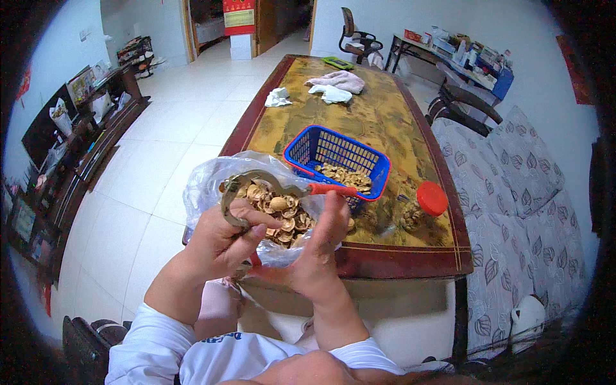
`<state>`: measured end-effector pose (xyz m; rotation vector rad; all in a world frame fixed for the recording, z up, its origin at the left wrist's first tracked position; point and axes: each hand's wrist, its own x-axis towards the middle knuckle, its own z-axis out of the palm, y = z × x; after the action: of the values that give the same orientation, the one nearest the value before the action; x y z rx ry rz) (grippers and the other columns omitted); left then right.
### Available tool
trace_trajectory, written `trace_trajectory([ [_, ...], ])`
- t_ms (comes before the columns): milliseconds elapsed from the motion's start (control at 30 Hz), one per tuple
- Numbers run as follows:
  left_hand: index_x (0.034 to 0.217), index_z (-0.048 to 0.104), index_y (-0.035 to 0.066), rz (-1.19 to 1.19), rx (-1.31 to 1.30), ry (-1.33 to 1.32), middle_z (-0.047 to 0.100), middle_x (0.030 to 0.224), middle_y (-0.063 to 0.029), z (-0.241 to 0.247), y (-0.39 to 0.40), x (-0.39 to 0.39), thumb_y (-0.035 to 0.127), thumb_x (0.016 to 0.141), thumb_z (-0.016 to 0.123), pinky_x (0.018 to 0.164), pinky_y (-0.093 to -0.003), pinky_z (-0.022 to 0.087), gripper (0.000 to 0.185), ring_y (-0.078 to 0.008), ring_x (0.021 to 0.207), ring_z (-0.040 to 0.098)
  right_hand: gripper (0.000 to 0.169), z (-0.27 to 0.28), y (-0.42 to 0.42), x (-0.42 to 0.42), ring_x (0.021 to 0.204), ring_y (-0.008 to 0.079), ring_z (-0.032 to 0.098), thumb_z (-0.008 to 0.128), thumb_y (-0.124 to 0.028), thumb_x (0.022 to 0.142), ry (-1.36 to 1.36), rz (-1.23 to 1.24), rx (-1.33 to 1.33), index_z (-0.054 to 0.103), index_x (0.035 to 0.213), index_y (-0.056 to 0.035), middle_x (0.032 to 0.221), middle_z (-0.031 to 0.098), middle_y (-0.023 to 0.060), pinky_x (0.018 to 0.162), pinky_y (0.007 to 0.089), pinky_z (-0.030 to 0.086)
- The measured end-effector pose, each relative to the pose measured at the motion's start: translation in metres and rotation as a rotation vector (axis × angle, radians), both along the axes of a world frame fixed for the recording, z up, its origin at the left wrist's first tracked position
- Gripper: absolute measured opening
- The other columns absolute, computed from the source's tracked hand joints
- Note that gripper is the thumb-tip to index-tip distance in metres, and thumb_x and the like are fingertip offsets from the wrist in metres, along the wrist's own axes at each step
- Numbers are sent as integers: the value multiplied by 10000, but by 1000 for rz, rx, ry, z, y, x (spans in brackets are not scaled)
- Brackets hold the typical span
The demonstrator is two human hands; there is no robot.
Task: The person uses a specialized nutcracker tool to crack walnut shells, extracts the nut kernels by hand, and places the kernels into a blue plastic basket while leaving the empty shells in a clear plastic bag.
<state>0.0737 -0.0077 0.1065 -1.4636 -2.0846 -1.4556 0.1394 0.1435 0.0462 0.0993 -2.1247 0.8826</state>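
A plier-type nutcracker (269, 175) with curved metal arms and red grips is held above the table's near edge. My left hand (224, 238) closes around its metal head; whether a nut sits in the jaws is hidden by the fingers. Widely spread, my right hand (315, 250) spans the two red grips, which stand far apart. Just beyond both hands, a clear plastic bag (207, 180) lies open, full of cracked walnut shells (287, 224). One whole-looking walnut (278, 204) rests on top. Behind the bag stands a blue plastic basket (353, 154) with walnut kernels (344, 175) inside.
At the right of the wooden table (404, 260) is a clear jar (409, 216) with a red lid (431, 198), apparently holding kernels. Farther off lie crumpled tissues (278, 97), a pinkish cloth (339, 81) and a green-edged object (338, 62). A leaf-patterned sofa (500, 260) flanks the right side.
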Motion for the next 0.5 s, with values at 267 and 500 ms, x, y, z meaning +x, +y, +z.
trace_trajectory([
  [267,864,648,73,-1,-5,40,574,694,-78,4,1,-4,37,816,583,579,-345,434,88,-244,630,556,1421,-5,-1,-8,1234,395,272,744,-734,374,-124,232,126,115,1385,41,1313,305,240,1022,497,175],
  [500,847,635,84,19,-101,102,598,728,-72,13,1,0,18,786,600,561,-330,445,96,-238,647,574,1266,-7,-6,-9,1305,434,133,756,-628,526,139,-77,-12,97,1393,16,1401,147,288,1045,554,102],
])
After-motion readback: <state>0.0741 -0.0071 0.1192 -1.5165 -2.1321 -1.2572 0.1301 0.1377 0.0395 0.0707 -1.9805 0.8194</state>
